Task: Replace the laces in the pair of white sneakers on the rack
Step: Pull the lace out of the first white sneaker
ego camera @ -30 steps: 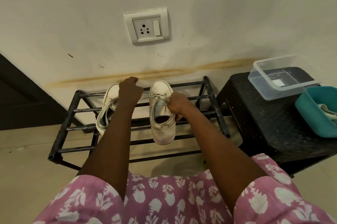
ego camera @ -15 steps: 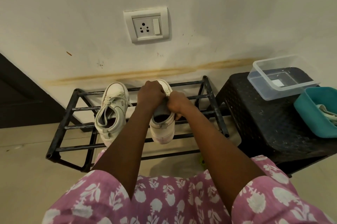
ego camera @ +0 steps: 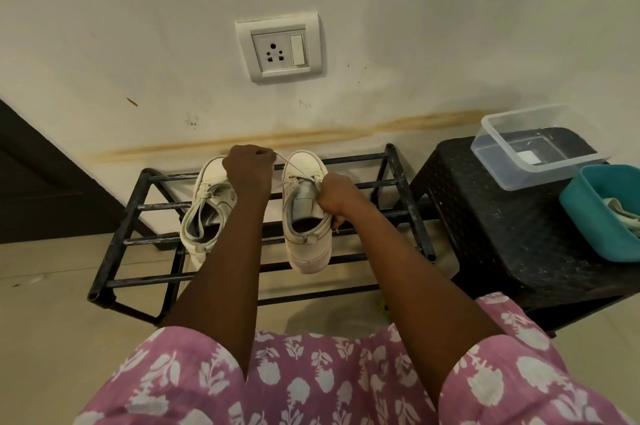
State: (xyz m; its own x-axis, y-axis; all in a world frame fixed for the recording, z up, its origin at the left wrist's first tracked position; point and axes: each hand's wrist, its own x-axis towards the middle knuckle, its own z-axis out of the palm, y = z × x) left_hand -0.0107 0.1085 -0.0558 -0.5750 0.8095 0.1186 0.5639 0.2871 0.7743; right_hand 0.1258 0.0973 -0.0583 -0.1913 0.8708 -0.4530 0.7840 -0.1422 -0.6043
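**Holding a lace taut over a white sneaker on the rack**

The right sneaker [ego camera: 304, 213] lies toe to the wall on the top rails of the black rack [ego camera: 391, 165], with its heel hanging past the front rail. A thin lace [ego camera: 284, 161] runs tight from its eyelets up to the left hand [ego camera: 247, 170], whose fingers are curled round the strand. The right hand [ego camera: 334, 194] grips the right edge of the shoe's opening with its fingers folded under; their tips are hidden.

The left sneaker [ego camera: 207, 203] lies just beside it, partly behind the left forearm, still laced. Bare rails run on at both ends of the rack.

The rack's right end stands close against a black stool [ego camera: 485, 217], which carries a clear container [ego camera: 530, 151] and a teal tub [ego camera: 588, 217] side by side. Pale floor [ego camera: 52, 320] lies open in front and to the left.
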